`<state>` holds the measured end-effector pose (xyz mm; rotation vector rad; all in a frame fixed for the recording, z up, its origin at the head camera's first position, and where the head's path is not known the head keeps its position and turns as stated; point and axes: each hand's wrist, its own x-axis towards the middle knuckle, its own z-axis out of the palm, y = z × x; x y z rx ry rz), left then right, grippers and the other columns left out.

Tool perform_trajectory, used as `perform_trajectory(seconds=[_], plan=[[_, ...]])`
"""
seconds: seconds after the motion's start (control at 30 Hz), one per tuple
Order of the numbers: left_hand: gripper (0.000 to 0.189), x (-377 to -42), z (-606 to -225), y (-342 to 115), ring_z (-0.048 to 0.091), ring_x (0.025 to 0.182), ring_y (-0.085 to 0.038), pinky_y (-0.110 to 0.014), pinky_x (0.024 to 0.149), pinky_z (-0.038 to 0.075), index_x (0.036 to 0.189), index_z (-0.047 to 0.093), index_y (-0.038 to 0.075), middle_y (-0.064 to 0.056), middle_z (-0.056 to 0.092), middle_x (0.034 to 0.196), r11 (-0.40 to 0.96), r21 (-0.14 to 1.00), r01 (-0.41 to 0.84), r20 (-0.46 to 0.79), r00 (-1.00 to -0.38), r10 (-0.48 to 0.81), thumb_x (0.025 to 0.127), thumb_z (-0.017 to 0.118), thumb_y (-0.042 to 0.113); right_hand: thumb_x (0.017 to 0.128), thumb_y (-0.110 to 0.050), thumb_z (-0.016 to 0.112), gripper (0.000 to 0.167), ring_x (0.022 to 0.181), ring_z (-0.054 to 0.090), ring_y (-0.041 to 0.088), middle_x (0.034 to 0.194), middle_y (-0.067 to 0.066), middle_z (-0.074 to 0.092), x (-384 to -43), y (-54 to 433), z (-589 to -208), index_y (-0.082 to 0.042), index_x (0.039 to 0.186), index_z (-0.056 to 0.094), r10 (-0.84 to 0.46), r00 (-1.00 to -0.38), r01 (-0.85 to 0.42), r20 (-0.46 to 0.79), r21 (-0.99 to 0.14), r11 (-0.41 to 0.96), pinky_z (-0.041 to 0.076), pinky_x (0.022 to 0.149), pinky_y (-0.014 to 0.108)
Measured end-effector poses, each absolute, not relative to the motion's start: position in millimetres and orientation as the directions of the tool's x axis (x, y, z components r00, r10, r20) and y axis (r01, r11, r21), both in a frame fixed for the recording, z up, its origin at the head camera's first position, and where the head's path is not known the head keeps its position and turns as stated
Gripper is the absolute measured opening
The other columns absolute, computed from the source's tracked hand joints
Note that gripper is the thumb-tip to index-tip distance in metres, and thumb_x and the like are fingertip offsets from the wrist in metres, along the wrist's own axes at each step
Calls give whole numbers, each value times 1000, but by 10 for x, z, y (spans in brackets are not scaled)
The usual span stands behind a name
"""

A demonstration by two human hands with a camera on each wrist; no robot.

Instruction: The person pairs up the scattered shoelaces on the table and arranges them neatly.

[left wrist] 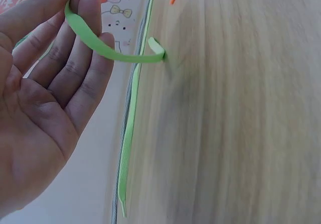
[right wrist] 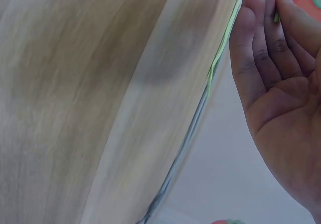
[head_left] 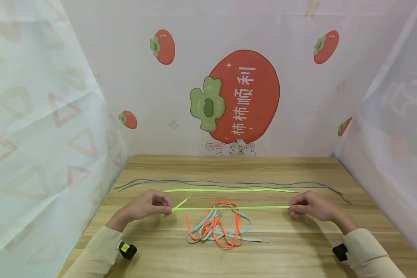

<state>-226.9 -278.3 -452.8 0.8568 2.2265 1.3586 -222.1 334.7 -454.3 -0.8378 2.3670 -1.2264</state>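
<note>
A flat neon-green shoelace (head_left: 264, 207) is stretched straight between both hands, low over the table. My left hand (head_left: 149, 204) pinches it between thumb and fingertips, with a short tail sticking out past the fingers; the left wrist view shows this tail (left wrist: 90, 37) curving down from the fingertips. At the other end, my right hand (head_left: 311, 204) pinches the lace, whose tip (right wrist: 277, 17) peeks out by the thumb in the right wrist view. Beneath the taut lace lies a loose tangle of an orange shoelace (head_left: 187, 222) and a pale blue shoelace (head_left: 251, 239).
Behind the hands, a second neon-green shoelace (head_left: 229, 190) lies straight across the wooden table (head_left: 180, 258). Farther back run thin grey laces (head_left: 208, 182), side by side. Printed sheets (head_left: 299, 127) wall in the table at the back and both sides.
</note>
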Motion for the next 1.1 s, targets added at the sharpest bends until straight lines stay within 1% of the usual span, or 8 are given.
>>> perform_trajectory(seconds=[0.17, 0.27, 0.47, 0.53, 0.63, 0.83, 0.93, 1.1], plan=[[11, -2266, -4564, -2859, 73, 91, -37, -40, 82, 62, 105, 73, 8, -21, 76, 96, 374, 882, 288, -33, -753, 657, 104, 69, 18, 107, -7, 60, 19, 83, 74, 10, 93, 15, 77, -2220, 3440, -4573, 5, 106, 75, -632, -775, -355, -16, -816, 456, 65, 72, 35], [12, -2274, -4581, -2907, 74, 91, -32, -40, 84, 63, 105, 72, 7, -22, 75, 97, 381, 880, 285, -36, -759, 650, 104, 70, 19, 107, -6, 59, 19, 83, 74, 9, 94, 15, 77, -2225, 3504, -4592, 6, 108, 74, -622, -782, -350, -17, -815, 462, 65, 73, 35], [13, -2286, -4627, -3045, 73, 87, -26, -36, 79, 62, 104, 73, 4, -27, 73, 96, 398, 870, 292, -23, -782, 623, 103, 70, 17, 108, -6, 59, 19, 83, 72, 7, 94, 13, 76, -2264, 3608, -4604, 5, 108, 74, -590, -806, -331, -31, -803, 495, 64, 73, 31], [15, -2282, -4638, -3100, 73, 87, -24, -34, 79, 62, 105, 73, 3, -26, 74, 96, 417, 863, 285, -30, -795, 606, 103, 70, 18, 108, -7, 59, 19, 83, 71, 7, 94, 12, 76, -2275, 3632, -4607, 5, 108, 74, -583, -812, -323, -42, -799, 508, 64, 73, 30], [17, -2274, -4646, -3180, 74, 89, -21, -33, 81, 63, 106, 73, 3, -23, 75, 98, 445, 854, 268, -40, -821, 570, 103, 70, 19, 107, -7, 60, 19, 83, 71, 7, 94, 11, 76, -2286, 3665, -4618, 4, 107, 74, -571, -820, -321, -45, -789, 523, 63, 73, 29], [19, -2259, -4673, -3317, 73, 89, -17, -30, 79, 60, 105, 75, 4, -18, 77, 99, 491, 838, 237, -52, -861, 505, 102, 73, 22, 107, -7, 61, 17, 80, 70, 4, 89, 7, 76, -2333, 3765, -4621, 3, 104, 75, -567, -824, -353, -23, -761, 544, 62, 70, 27], [17, -2260, -4688, -3384, 73, 88, -16, -29, 77, 60, 105, 75, 4, -17, 77, 99, 502, 832, 236, -44, -874, 483, 101, 73, 21, 107, -6, 59, 18, 80, 69, 4, 90, 7, 76, -2372, 3822, -4612, 4, 105, 74, -570, -821, -349, -30, -764, 543, 62, 70, 28], [18, -2259, -4699, -3477, 74, 88, -20, -32, 76, 61, 107, 74, 3, -19, 76, 100, 505, 834, 221, -42, -888, 458, 103, 71, 20, 108, -8, 59, 20, 82, 71, 6, 93, 9, 77, -2439, 3889, -4565, 5, 108, 74, -556, -828, -310, -75, -765, 565, 63, 72, 29]])
